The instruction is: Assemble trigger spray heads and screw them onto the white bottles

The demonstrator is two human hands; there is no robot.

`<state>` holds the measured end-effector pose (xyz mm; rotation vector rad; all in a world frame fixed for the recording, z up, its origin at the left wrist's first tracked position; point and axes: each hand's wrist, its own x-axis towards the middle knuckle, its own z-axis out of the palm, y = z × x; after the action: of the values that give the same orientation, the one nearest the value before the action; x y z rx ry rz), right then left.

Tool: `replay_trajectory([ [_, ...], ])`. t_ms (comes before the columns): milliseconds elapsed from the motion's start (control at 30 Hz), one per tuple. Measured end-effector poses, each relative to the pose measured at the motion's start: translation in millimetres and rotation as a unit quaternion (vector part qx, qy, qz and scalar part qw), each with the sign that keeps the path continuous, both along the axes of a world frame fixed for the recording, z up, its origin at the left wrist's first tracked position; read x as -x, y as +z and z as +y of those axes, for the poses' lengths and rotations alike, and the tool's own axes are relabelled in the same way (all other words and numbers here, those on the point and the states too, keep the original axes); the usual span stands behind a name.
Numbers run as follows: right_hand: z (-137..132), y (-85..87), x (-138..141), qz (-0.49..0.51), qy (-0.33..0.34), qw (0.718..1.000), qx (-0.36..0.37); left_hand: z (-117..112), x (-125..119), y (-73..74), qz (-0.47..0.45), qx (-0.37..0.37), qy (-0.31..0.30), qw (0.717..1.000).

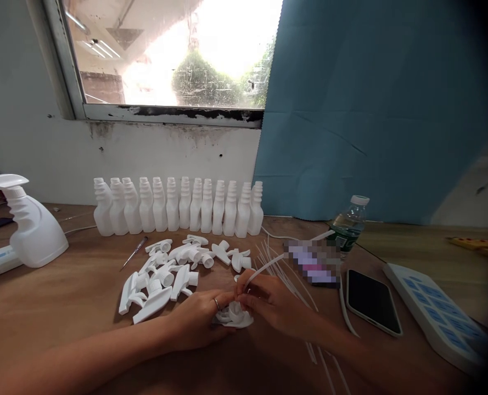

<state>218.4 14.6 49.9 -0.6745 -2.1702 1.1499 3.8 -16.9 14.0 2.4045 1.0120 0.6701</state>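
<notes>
Hands [200,315] on spray head [234,318], tube [264,267]

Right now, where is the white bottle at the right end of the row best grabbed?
Probably by its narrow ridged neck, coming from the right: the bottle stands upright, and another bottle crowds its left side.

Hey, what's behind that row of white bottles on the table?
Behind the bottles stands the white wall, with the blue cloth hanging behind the right end. A cord shows past each end. Whether they join is hidden, as is the tabletop directly behind the row.
</notes>
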Motion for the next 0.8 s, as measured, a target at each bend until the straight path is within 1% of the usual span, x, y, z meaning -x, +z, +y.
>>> replay_trajectory([
  [67,-0.6,-0.7,-0.7,0.006,0.008,1.0,0.015,0.0,-0.1,0.6,-0.003,-0.002,-0.004,1.0],
  [133,-1.7,0.0,-1.6,-0.001,0.001,1.0,0.005,0.3,0.0,0.2,-0.01,-0.006,-0.008,1.0],
  [233,-3.0,2.9,-2.6,-0.019,-0.018,0.997,-0.078,0.8,0.2,-1.2,-0.019,-0.005,-0.004,1.0],
  [300,-3.2,4.6,-3.0,-0.025,-0.016,0.991,-0.131,1.0,0.2,-1.5,-0.009,-0.01,0.001,1.0],
  [433,-2.1,3.2,-2.5,-0.046,0.006,0.983,-0.179,1.5,0.1,-0.9,0.021,-0.017,0.0,1.0],
  [567,-0.7,-0.3,-0.3,-0.045,-0.004,0.981,-0.187,2.5,1.3,-3.4,0.012,-0.028,-0.018,0.999],
  [733,-1.6,-2.9,2.0,-0.052,0.001,0.988,-0.148,4.2,3.5,-6.9,-0.004,-0.036,-0.028,0.999],
  [800,-2.7,-4.3,3.1,-0.057,-0.003,0.986,-0.154,4.1,3.4,-5.6,-0.008,-0.03,-0.036,0.999],
])
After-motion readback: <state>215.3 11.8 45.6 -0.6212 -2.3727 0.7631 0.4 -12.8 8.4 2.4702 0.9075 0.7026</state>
